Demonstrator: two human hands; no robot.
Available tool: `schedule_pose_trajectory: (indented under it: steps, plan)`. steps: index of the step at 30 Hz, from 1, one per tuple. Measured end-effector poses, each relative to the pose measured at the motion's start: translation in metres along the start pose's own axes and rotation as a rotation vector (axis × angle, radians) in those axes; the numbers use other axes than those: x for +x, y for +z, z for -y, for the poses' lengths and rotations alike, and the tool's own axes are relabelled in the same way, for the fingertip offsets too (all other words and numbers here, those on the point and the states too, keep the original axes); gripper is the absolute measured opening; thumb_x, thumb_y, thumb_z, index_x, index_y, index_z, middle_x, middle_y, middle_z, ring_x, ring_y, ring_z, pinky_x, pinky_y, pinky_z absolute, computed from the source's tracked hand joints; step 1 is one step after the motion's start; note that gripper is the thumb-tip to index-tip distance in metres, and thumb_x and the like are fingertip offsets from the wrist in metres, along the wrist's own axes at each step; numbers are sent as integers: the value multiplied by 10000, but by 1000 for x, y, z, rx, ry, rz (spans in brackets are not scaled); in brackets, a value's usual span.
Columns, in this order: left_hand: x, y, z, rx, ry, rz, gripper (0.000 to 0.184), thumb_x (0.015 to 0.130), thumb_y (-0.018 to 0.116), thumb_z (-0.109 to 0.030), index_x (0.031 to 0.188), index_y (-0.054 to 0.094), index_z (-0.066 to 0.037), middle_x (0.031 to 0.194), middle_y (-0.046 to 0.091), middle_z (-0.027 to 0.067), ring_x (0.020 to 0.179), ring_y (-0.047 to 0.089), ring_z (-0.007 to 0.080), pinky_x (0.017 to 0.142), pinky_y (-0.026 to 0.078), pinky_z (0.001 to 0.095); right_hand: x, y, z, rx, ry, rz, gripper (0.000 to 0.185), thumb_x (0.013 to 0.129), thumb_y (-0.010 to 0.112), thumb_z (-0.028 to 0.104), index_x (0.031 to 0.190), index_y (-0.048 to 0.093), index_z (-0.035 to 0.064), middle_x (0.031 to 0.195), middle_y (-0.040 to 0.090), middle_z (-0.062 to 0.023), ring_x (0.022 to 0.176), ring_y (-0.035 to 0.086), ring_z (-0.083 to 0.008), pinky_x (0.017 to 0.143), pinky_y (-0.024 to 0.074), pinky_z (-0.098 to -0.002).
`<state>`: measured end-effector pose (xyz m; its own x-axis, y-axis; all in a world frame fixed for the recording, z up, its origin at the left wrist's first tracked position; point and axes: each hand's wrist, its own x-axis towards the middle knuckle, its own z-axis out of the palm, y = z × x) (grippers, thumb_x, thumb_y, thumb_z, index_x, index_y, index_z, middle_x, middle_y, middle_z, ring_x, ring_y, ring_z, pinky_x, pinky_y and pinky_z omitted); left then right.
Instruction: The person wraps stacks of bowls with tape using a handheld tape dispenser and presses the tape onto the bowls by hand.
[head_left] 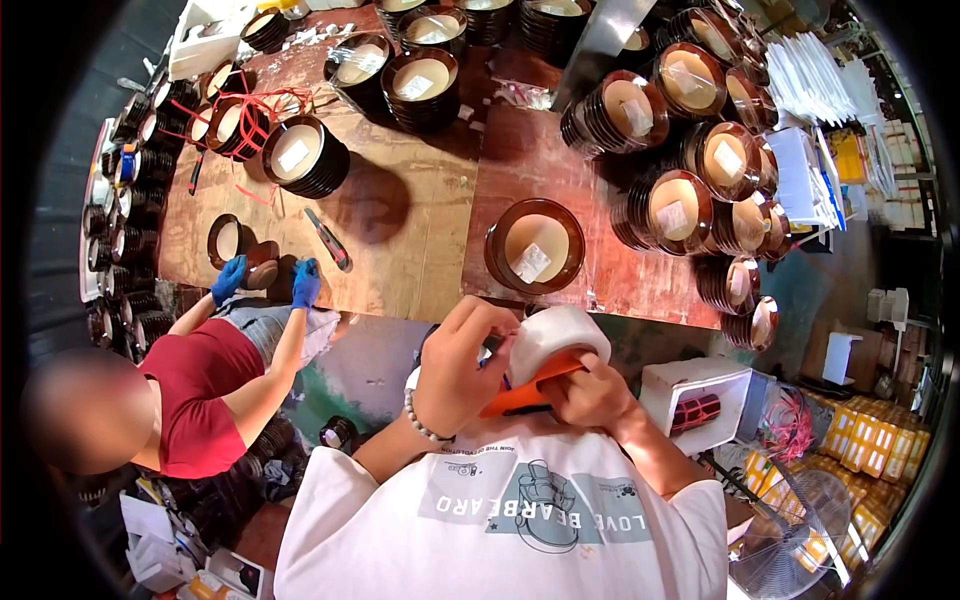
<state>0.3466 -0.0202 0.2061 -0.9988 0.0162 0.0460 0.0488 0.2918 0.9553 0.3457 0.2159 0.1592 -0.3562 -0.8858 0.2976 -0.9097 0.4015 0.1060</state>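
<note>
The person's right hand (pixel 592 393) is clamped on an orange tape dispenser (pixel 530 388), which carries a wide roll of whitish tape (pixel 556 338) and is held in front of the chest, at the near edge of the wooden table (pixel 420 235). The left hand (pixel 462 362), a beaded bracelet (pixel 425 418) on its wrist, is curled just beside the roll's left side; whether its fingers pinch anything cannot be told. Just beyond the hands, a round brown-rimmed bowl (pixel 535 246) with a cream inside and a white label (pixel 531 262) rests on the table. Stacks of similar bowls (pixel 682 208) stand to the right, with more at the far side. A red-and-black utility knife (pixel 328 240) lies left of the single-standing bowl. Further left, a co-worker in blue gloves (pixel 306 284) handles brown bowls at the table's near edge.
</note>
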Motion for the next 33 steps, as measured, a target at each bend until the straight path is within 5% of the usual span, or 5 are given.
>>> schedule_pose_trajectory:
  steps: [3,10,15,20,33]
  plan:
    - [2,5,-2,206,33,-30,229,801,657,113,977,646,-32,925,629,127,811,676,281,714,550,355,6,4,3,93,16,8,153,775,658,177,904,715,116,904,725,-32,841,671,-166,908,499,-368]
    - [5,-6,10,62,-81,69,218,790,649,145,933,649,-18,870,605,121,757,658,249,691,544,314,5,20,2,385,282,18,144,772,649,146,880,707,71,871,698,-57,781,649,-178,912,503,-370]
    - [11,3,32,-340,-181,112,259,809,659,153,1022,639,6,1019,560,74,895,618,157,815,554,281,-4,16,-3,216,102,108,152,839,615,151,933,696,62,759,648,-20,701,620,-153,918,474,-348]
    - [28,-9,27,-244,-181,267,416,790,703,151,1161,631,-24,1214,508,40,987,581,132,904,519,287,-6,18,2,190,147,28,126,822,615,146,886,691,68,764,641,-21,710,623,-159,940,471,-364]
    - [33,10,41,416,153,385,192,796,759,-52,973,708,1,1072,634,134,891,654,326,808,545,406,-11,20,1,504,358,35,408,761,777,310,986,672,-13,847,698,-137,823,668,-265,1024,447,-422]
